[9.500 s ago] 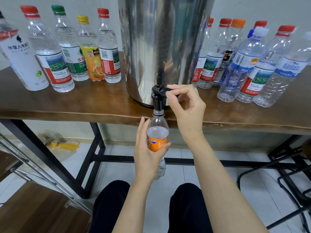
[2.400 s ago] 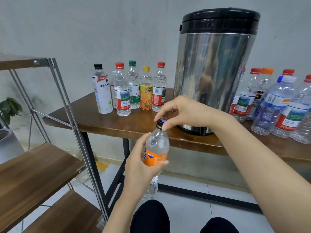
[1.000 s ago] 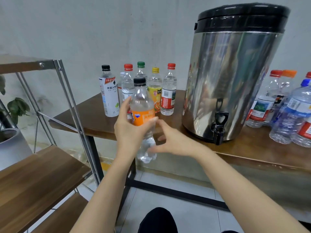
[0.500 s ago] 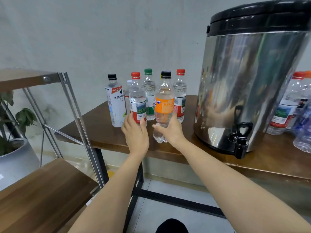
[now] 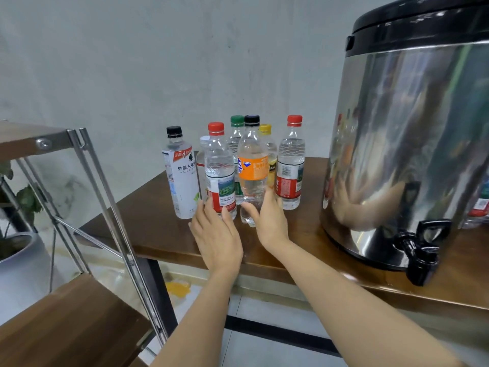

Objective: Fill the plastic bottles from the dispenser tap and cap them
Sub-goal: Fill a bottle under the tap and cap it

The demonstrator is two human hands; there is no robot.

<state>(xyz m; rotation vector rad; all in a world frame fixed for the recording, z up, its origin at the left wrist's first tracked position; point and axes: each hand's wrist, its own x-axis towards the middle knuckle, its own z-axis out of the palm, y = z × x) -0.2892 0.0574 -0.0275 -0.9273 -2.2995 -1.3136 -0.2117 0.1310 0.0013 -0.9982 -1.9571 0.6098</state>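
The clear bottle with the orange label (image 5: 252, 168) and a black cap stands upright on the brown table (image 5: 158, 229), in the front of a group of capped, filled bottles. My right hand (image 5: 270, 223) grips its lower part, thumb on the left and fingers on the right. Just to the left, my left hand (image 5: 215, 234) is open, its fingertips at the base of a red-capped bottle (image 5: 219, 165). The steel dispenser (image 5: 412, 144) stands to the right, its black tap (image 5: 420, 250) hanging over the table's front edge.
A white-labelled bottle with a black cap (image 5: 181, 176) stands at the left of the group. A metal-framed wooden shelf unit (image 5: 68, 324) is close on the left, with a potted plant (image 5: 18, 263) behind it. More bottles show behind the dispenser at the far right.
The bottle was filled at the tap, capped, then carried left. Over the last second it passed from my left hand to my right and came down on the table among the filled bottles.
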